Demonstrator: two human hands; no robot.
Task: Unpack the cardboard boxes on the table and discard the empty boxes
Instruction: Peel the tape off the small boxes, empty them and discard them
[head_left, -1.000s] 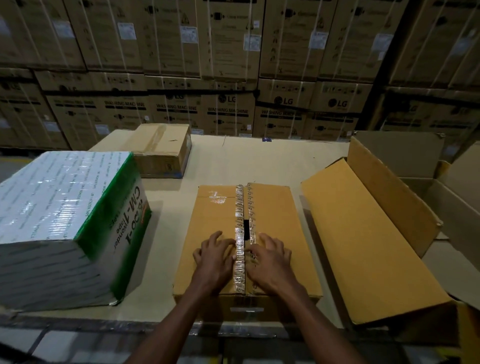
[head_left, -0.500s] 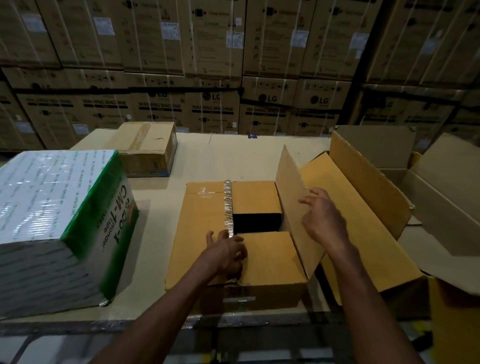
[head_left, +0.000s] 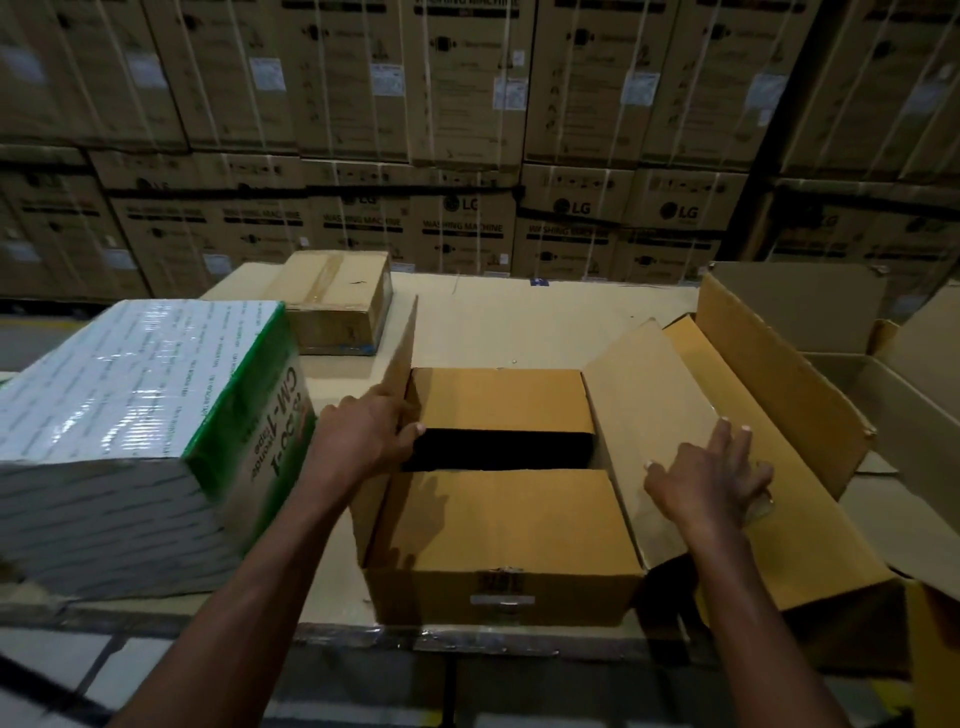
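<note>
Pressing flat with straight, spread fingers (head_left: 732, 441), the right hand (head_left: 711, 480) lies on the inner face of the right outer flap (head_left: 649, 410) of the brown cardboard box (head_left: 504, 566) at the middle of the table's near edge, the flap folded outward and leaning over toward the neighbouring carton. The left hand (head_left: 363, 436) holds the left outer flap (head_left: 402, 358), which stands nearly upright; its thumb (head_left: 410, 431) hooks over the box's left rim at the opening while the other fingers lie against the flap's outer side, largely hidden behind it. Between the two hands the box shows its two short inner flaps (head_left: 498, 400) still folded down, with a dark gap (head_left: 498, 449) between them; what is inside cannot be made out. A strip of tape and a small label (head_left: 501, 597) sit on the box's near wall. Just to the right, touching or nearly touching the folded flap, lies a long, open, tan cardboard carton (head_left: 779, 395) with a raised side flap. To the left stands a large white and green package wrapped in shiny clear film (head_left: 130, 415), close beside the left forearm. Behind it a smaller sealed brown box with tape across its top (head_left: 337, 301) rests farther back on the pale cardboard-covered table (head_left: 519, 322). More open cartons (head_left: 909, 374) stand at the far right, and stacked washing machine cartons (head_left: 467, 156) fill the background.
</note>
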